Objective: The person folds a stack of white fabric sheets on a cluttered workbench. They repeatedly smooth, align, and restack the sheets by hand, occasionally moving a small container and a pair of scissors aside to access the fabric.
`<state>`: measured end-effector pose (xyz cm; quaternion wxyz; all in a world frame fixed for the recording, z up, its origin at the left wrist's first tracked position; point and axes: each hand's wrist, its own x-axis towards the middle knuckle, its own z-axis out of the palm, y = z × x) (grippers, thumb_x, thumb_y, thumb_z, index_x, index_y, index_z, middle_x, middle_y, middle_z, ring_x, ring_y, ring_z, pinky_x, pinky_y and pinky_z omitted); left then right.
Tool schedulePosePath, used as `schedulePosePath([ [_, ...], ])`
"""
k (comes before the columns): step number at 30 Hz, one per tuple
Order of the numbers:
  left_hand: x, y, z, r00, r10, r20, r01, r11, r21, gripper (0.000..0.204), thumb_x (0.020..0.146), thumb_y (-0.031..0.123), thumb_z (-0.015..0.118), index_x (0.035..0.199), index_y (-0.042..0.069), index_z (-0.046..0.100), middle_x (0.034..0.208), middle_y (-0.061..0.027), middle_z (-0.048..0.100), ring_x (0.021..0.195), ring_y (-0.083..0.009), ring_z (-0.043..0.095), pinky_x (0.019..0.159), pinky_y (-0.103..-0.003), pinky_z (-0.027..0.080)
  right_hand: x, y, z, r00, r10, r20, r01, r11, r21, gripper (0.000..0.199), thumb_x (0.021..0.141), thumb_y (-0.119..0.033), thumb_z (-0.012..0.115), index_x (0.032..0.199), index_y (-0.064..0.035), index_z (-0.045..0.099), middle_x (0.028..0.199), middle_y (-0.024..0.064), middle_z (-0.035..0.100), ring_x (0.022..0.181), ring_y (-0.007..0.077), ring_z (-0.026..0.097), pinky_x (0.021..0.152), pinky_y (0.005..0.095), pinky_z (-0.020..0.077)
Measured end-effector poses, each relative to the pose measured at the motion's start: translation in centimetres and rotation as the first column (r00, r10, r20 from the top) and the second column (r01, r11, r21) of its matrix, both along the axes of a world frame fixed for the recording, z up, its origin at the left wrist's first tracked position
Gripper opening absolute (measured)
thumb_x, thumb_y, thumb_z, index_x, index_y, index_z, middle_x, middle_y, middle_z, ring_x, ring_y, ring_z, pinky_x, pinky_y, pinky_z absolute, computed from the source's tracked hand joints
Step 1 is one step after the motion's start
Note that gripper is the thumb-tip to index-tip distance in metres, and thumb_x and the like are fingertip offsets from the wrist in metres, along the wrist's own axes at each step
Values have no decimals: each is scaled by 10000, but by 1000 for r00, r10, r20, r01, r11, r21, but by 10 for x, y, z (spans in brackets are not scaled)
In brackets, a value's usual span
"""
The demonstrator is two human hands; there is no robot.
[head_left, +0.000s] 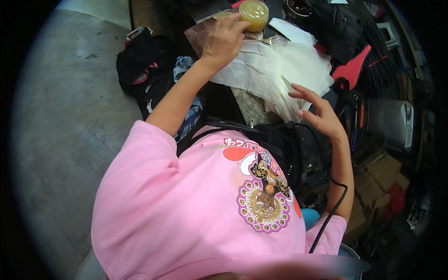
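Observation:
My left hand [224,39] reaches forward and its fingers close on a round clear jar of yellow paste [254,13] at the far edge of the bench. My right hand [317,114] hovers with fingers spread, holding nothing, just over the near edge of a pile of cream-white thin sheets [275,70] spread on the bench. A pink shirt with a printed motif [210,205] fills the lower middle of the view.
A dark bundle of cloth and bags [142,65] lies on the grey concrete floor [65,130] at left. A red tool part [352,70] and dark clutter sit right of the sheets. Cardboard boxes [378,182] stack at lower right. A black cable [333,210] runs along my right arm.

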<state>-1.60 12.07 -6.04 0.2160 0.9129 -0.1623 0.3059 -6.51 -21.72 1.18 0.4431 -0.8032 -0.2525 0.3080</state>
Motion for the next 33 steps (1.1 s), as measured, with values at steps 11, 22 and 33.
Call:
schedulePosePath([
  [11, 17, 31, -18, 868, 214, -448, -315, 934, -165, 670, 705, 330, 791, 1285, 75, 574, 1195, -142, 600, 1179, -330, 545, 1003, -412, 455, 11, -18, 15, 991, -129, 18, 129, 991, -22, 608, 827, -205, 686, 1406, -96, 537, 1222, 125, 686, 1158, 214, 610, 1042, 373, 419],
  [22, 33, 59, -23, 911, 293, -291, -333, 938, -95, 588, 757, 278, 753, 1292, 105, 581, 1334, -108, 567, 1191, -339, 508, 1031, -446, 428, 24, -15, 43, 977, 21, 210, 33, 968, -250, 497, 858, -146, 688, 1342, -107, 586, 1157, 151, 700, 1083, 275, 665, 943, 379, 492],
  [33, 24, 38, -21, 885, 430, -177, -424, 903, 76, 757, 738, 420, 815, 1359, 92, 534, 1458, -187, 445, 1316, -369, 427, 1096, -430, 383, 71, 37, 76, 726, 293, 622, -5, 907, -422, 442, 872, -142, 695, 1306, -163, 617, 1190, 109, 643, 1113, 315, 599, 934, 405, 506],
])
